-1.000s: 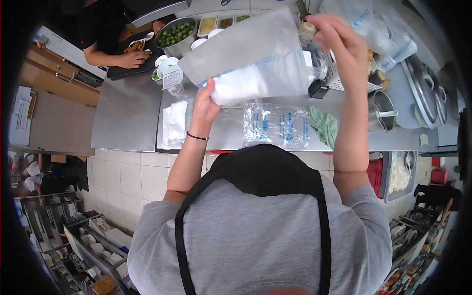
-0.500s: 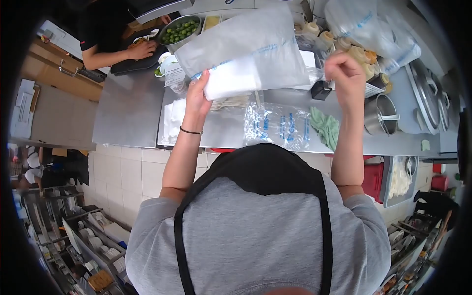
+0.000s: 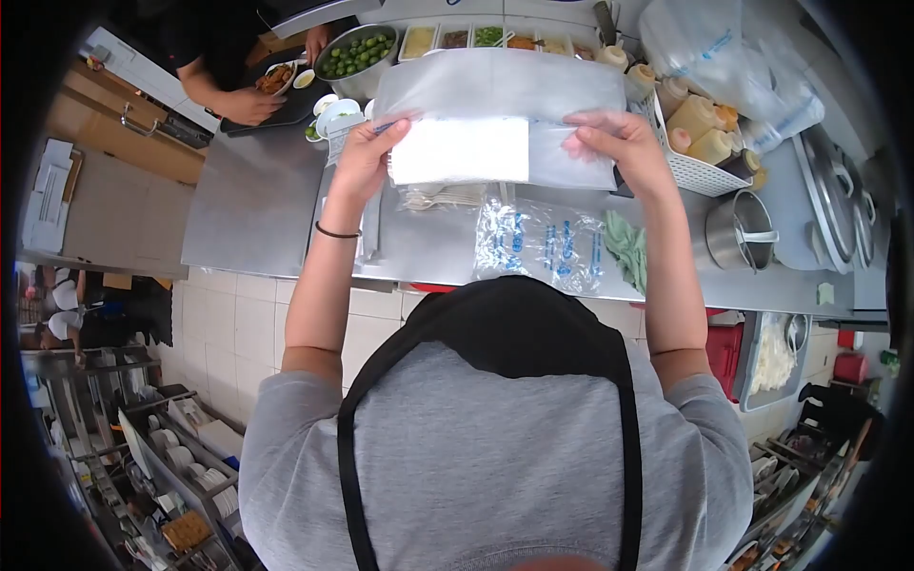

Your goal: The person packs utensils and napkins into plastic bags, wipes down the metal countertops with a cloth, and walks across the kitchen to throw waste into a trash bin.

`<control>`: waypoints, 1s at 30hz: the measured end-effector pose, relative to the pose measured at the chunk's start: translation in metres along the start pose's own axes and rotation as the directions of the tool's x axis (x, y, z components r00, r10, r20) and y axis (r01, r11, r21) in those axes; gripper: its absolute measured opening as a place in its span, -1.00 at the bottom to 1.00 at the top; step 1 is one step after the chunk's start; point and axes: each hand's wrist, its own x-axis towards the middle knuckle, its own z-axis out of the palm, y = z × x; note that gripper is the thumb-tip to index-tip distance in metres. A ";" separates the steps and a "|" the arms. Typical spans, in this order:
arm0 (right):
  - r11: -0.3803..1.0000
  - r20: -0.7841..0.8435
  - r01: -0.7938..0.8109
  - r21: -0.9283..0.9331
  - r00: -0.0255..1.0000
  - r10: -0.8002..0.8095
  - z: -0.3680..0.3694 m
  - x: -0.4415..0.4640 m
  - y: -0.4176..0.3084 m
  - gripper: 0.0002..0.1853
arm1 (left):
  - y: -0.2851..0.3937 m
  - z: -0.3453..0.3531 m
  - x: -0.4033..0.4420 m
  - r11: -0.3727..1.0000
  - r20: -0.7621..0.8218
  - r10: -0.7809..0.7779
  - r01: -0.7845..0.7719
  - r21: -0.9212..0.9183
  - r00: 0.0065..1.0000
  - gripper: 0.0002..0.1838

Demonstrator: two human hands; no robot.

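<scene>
A clear plastic bag [image 3: 495, 86] is stretched between my two hands above the steel counter. Inside or behind its lower left part lies a white paper napkin stack [image 3: 460, 152]; I cannot tell which. My left hand [image 3: 369, 157] pinches the bag's left edge beside the white paper. At the right edge, my right hand [image 3: 624, 152] grips the bag, thumb in front and some fingers showing through the plastic. Below the bag, wooden cutlery [image 3: 443, 197] and a printed plastic packet [image 3: 533, 243] lie on the counter, with a green cloth [image 3: 625, 249] to the right.
A bowl of green limes [image 3: 357, 59] and trays of toppings stand at the back. On the right are a white basket [image 3: 700, 176] of sauce bottles and a steel pot [image 3: 741, 228]. At the upper left, a co-worker's hand [image 3: 249, 107] rests by a dish of food.
My right hand has come left and taken hold of the bag's right edge. The bag has dropped lower and now lies level, uncovering the topping trays. The co-worker's hand has shifted left.
</scene>
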 end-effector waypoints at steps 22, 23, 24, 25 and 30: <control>0.637 -0.285 0.285 0.716 0.953 -0.106 -0.021 0.008 0.114 -0.84 | -0.009 -0.007 0.009 0.960 0.147 0.175 -0.201 0.193 0.974 -0.81; 0.473 -0.294 0.241 0.848 0.955 0.040 -0.006 0.003 0.116 -0.70 | -0.009 -0.004 0.008 0.960 0.149 0.175 -0.202 0.193 0.973 -0.81; 0.279 -0.268 0.211 0.937 0.946 0.183 0.010 -0.002 0.116 -0.56 | -0.008 -0.001 0.006 0.933 0.090 0.206 -0.223 0.281 0.974 -0.79; 0.255 -0.188 0.140 0.957 0.966 0.176 0.029 -0.007 0.114 -0.47 | -0.008 0.003 0.003 0.900 0.032 0.241 -0.235 0.368 0.970 -0.76; 0.437 -0.146 0.026 0.899 0.959 0.243 0.087 0.011 0.107 -0.54 | -0.017 0.031 -0.014 0.699 0.164 0.345 -0.369 0.612 0.924 -0.72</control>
